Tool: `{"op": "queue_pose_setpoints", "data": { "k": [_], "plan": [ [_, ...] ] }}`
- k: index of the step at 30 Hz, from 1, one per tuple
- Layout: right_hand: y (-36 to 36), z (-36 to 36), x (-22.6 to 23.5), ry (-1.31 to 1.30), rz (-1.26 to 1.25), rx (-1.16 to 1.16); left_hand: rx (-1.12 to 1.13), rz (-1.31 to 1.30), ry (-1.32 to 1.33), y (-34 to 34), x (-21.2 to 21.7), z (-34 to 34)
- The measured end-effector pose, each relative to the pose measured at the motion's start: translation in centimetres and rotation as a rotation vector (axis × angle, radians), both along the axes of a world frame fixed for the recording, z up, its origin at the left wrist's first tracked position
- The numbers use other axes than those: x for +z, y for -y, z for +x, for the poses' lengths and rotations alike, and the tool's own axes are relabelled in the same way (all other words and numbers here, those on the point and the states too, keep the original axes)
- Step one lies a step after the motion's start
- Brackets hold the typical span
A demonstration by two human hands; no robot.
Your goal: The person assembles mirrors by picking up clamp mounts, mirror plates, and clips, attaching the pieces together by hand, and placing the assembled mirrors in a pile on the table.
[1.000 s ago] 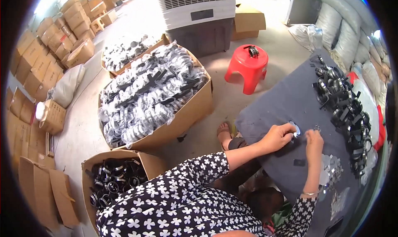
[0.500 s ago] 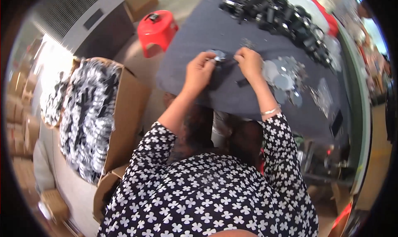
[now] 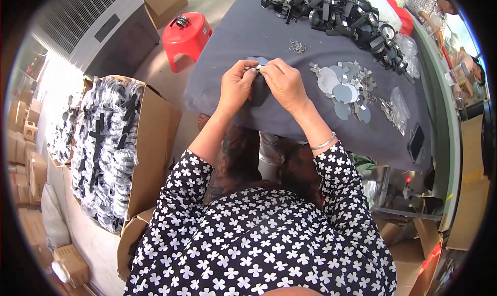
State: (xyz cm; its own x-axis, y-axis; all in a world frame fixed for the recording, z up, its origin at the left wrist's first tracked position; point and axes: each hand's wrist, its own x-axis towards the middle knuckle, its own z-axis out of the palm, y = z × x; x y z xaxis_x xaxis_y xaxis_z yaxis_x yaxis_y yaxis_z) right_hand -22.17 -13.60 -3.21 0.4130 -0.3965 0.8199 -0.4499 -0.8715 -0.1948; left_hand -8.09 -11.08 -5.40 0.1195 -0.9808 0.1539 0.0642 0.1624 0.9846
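Both sets of fingertips are pinched together over one small metal clip (image 3: 257, 67), the left hand (image 3: 237, 83) closing on it from one side and the right hand (image 3: 283, 82) from the other, so neither is nearer; the piece sits right between them, too small for me to tell which way its long side runs. Just under the fingers a dark part (image 3: 259, 91) hangs down between the two palms, its long side pointing back toward the person's body; it seems to be held by both hands, though I cannot tell where the grip ends. A pale disc (image 3: 254, 60) peeks out just beyond the fingertips, lying on the grey cloth (image 3: 238, 32) that covers the table. Off the right hand's side lies a loose spread of discs (image 3: 339, 86) mixed with small metal bits, near but apart from the hand, and past those some clear bags (image 3: 396, 109) and a phone (image 3: 415, 142). Farther out beyond the fingers a long heap of black parts (image 3: 336, 8) runs along the far edge of the cloth, with a tiny pile of clips (image 3: 298, 47) in between. Nothing lies between the hands and the discs. Off the left hand's side, down on the floor, stand a red stool (image 3: 186, 37) and an open carton (image 3: 150, 140) full of wrapped black-and-white pieces.
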Motion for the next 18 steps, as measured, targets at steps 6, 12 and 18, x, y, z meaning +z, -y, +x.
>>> {"op": "queue_pose_setpoints", "data": {
  "k": [6,12,18],
  "plan": [
    [0.5,-0.4,0.2,0.018,-0.011,-0.005,-0.018,-0.036,0.019,0.3,0.0,-0.3],
    [0.4,1.2,0.2,-0.051,0.054,0.004,-0.018,-0.053,0.013,-0.5,-0.3,1.3],
    [0.2,0.6,0.0,0.083,0.106,-0.012,0.003,-0.077,0.042,0.1,-0.1,-0.2]
  ]
}}
